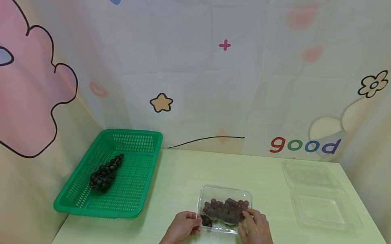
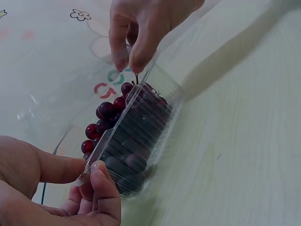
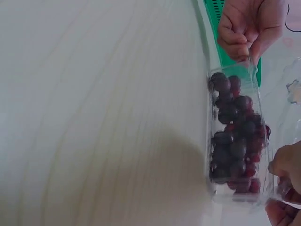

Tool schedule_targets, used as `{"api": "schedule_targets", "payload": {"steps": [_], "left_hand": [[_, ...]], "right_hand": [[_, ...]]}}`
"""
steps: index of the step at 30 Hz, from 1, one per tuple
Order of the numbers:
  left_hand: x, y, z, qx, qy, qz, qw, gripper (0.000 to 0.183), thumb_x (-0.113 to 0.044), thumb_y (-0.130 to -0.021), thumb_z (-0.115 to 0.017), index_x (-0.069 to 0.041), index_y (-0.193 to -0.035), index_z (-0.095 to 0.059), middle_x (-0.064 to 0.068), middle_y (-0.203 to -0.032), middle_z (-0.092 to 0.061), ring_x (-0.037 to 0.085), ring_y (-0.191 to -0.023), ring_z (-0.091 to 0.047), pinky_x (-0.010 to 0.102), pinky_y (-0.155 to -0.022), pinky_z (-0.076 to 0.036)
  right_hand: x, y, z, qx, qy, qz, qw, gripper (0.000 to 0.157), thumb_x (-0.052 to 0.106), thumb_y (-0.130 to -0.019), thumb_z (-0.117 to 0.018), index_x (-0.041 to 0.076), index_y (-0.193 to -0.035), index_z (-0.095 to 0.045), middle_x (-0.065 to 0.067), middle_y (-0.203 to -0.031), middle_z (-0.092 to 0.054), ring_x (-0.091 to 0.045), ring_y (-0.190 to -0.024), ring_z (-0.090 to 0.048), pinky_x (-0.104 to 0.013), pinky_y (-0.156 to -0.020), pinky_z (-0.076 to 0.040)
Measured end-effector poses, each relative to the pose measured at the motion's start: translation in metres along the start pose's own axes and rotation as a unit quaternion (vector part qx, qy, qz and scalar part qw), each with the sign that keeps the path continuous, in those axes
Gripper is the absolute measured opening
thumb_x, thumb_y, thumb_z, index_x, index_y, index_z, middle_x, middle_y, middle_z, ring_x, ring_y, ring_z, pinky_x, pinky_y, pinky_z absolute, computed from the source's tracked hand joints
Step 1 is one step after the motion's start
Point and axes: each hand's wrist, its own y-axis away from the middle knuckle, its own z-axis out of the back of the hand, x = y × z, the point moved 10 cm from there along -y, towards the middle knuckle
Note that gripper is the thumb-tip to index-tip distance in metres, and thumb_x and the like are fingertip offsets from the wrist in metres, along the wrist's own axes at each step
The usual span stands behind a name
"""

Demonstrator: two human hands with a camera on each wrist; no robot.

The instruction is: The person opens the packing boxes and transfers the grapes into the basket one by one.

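Observation:
A clear plastic clamshell box (image 1: pixel 220 225) stands on the table in front of me with a bunch of dark red grapes (image 1: pixel 226 210) inside. Its lid is raised at the far side. My left hand (image 1: pixel 184 225) pinches the near left corner of the box rim between thumb and fingers, as the left wrist view shows closely. At the opposite end, my right hand (image 1: pixel 257 235) pinches the right corner of the rim, beside the grapes; in the left wrist view its fingertips (image 2: pixel 141 61) sit just above a grape stem.
A green plastic basket (image 1: pixel 150 173) stands at the left with another bunch of dark grapes (image 1: pixel 105 174) in it. At the right lies a second clear clamshell box (image 1: pixel 325 225), opened out flat. A printed curtain (image 1: pixel 201 78) hangs behind the table (image 1: pixel 181 177).

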Motion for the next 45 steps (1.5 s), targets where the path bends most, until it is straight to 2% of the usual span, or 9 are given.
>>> {"api": "schedule_targets", "payload": {"steps": [4, 10, 18, 23, 28, 35, 45], "left_hand": [[0.000, -0.002, 0.001, -0.003, 0.005, -0.004, 1.0000, 0.009, -0.001, -0.099, -0.064, 0.007, -0.104, -0.062, 0.013, -0.089, -0.067, 0.013, -0.071, -0.062, 0.024, -0.064, -0.053], [-0.004, -0.001, 0.001, -0.007, 0.015, -0.004, 0.9998, 0.008, 0.000, -0.098, -0.065, 0.005, -0.102, -0.061, 0.011, -0.086, -0.067, 0.012, -0.069, -0.061, 0.023, -0.063, -0.052], [-0.002, -0.004, 0.001, -0.004, 0.013, -0.002, 0.9999, 0.010, -0.002, -0.098, -0.066, 0.006, -0.104, -0.062, 0.014, -0.091, -0.069, 0.013, -0.072, -0.062, 0.022, -0.064, -0.053], [0.000, -0.005, 0.001, -0.003, 0.008, -0.003, 1.0000, 0.011, -0.003, -0.099, -0.066, 0.006, -0.105, -0.063, 0.015, -0.093, -0.069, 0.013, -0.073, -0.062, 0.022, -0.064, -0.053], [-0.001, -0.005, 0.002, -0.004, 0.006, -0.002, 1.0000, 0.010, -0.003, -0.099, -0.066, 0.006, -0.104, -0.063, 0.015, -0.092, -0.069, 0.013, -0.073, -0.063, 0.022, -0.064, -0.054], [-0.003, -0.003, 0.003, -0.005, 0.009, -0.009, 0.9999, 0.007, -0.001, -0.097, -0.067, 0.005, -0.100, -0.063, 0.013, -0.089, -0.068, 0.013, -0.072, -0.063, 0.022, -0.064, -0.053], [-0.005, -0.001, 0.003, -0.014, -0.006, -0.014, 0.9998, 0.011, -0.001, -0.097, -0.067, 0.007, -0.102, -0.063, 0.012, -0.088, -0.068, 0.012, -0.070, -0.062, 0.023, -0.064, -0.053]], "right_hand": [[-0.004, 0.001, 0.003, -0.001, -0.005, 0.003, 1.000, 0.036, -0.012, -0.071, -0.086, -0.008, -0.105, -0.074, -0.015, -0.106, -0.065, -0.030, -0.094, -0.063, -0.045, -0.077, -0.056], [-0.006, 0.003, -0.001, 0.009, -0.002, 0.012, 1.000, 0.039, -0.011, -0.070, -0.087, -0.007, -0.107, -0.073, -0.014, -0.108, -0.063, -0.029, -0.095, -0.063, -0.043, -0.077, -0.056], [-0.004, 0.002, 0.002, -0.003, -0.016, 0.028, 0.999, 0.047, -0.016, -0.066, -0.086, -0.008, -0.110, -0.072, -0.017, -0.111, -0.060, -0.032, -0.100, -0.061, -0.045, -0.083, -0.054], [-0.003, -0.002, 0.009, -0.013, -0.029, 0.044, 0.999, 0.053, -0.020, -0.062, -0.087, -0.007, -0.111, -0.071, -0.018, -0.112, -0.059, -0.029, -0.099, -0.059, -0.040, -0.076, -0.055], [-0.005, -0.011, 0.021, -0.031, -0.038, 0.059, 0.997, 0.052, -0.018, -0.063, -0.090, -0.007, -0.110, -0.070, -0.016, -0.111, -0.061, -0.027, -0.097, -0.062, -0.035, -0.072, -0.055], [-0.011, -0.028, 0.036, -0.058, -0.066, 0.072, 0.993, 0.043, -0.015, -0.065, -0.090, -0.005, -0.102, -0.071, -0.014, -0.106, -0.065, -0.028, -0.095, -0.066, -0.028, -0.069, -0.055], [-0.024, -0.054, 0.043, -0.073, -0.054, 0.053, 0.994, 0.034, -0.005, -0.076, -0.087, 0.000, -0.108, -0.076, -0.012, -0.102, -0.071, -0.028, -0.092, -0.067, -0.041, -0.072, -0.056]]}}
